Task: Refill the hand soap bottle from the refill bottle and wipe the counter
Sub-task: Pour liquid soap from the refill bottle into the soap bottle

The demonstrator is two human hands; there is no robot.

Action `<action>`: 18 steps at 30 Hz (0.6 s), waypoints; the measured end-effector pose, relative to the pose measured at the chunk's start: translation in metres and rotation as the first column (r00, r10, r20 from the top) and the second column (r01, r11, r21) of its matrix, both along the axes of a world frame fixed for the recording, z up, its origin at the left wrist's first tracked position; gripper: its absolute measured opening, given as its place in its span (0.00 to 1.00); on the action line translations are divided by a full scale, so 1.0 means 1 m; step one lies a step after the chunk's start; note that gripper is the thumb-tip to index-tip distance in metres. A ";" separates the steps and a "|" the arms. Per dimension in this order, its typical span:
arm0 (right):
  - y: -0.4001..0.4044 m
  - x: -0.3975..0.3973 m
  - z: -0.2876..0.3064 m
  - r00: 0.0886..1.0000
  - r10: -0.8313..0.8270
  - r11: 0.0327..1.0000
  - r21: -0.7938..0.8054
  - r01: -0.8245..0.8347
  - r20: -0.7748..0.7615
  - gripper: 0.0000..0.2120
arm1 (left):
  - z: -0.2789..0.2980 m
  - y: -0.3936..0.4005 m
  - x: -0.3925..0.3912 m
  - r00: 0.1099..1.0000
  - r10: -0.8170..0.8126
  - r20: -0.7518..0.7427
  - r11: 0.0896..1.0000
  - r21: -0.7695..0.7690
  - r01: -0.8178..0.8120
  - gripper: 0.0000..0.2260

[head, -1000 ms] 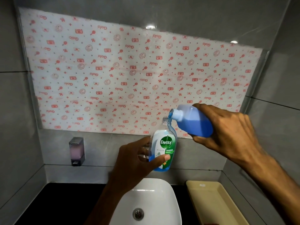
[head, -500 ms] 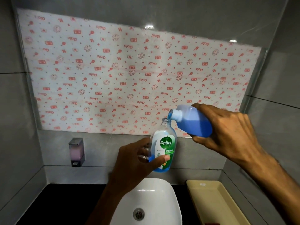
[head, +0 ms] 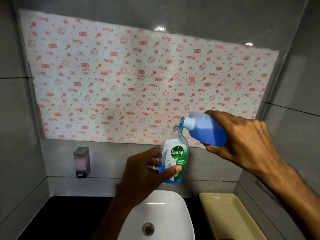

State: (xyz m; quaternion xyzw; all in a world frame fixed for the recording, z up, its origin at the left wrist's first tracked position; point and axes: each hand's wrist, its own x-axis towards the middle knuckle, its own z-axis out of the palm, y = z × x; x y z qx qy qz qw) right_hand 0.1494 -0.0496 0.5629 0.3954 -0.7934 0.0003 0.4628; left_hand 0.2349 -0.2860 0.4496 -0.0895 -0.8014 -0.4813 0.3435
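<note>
Your left hand (head: 138, 172) grips the soap bottle (head: 174, 158) around its lower half, thumb pressed across the front label and the fingers curled behind it. You hold the bottle upright in the air over the white sink (head: 156, 215), with its open neck at the top and no cap on it. Blue liquid sits in its bottom part, and the clear upper part is mostly unfilled.

Your right hand (head: 242, 141) is closed around the back end of the refill bottle (head: 206, 129), fingers over the top and thumb underneath. You have it tipped on its side with the white neck pointing left and down, right at the soap bottle's mouth. A thin blue stream runs from the spout into the neck below. The refill bottle is roughly half full of blue liquid, which lies along its lower side.

The sink sits on a dark counter (head: 69, 215). A beige tray (head: 230, 215) lies on the counter just right of the sink. A wall dispenser (head: 81, 161) hangs on the grey tile to the left, below a sheet (head: 121, 75) printed with red marks.
</note>
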 end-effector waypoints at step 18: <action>-0.002 0.005 0.003 1.000 0.007 1.000 0.006 -0.007 -0.018 0.40 | 0.004 0.000 0.003 0.999 0.011 -0.032 1.000 -0.026 -0.011 0.19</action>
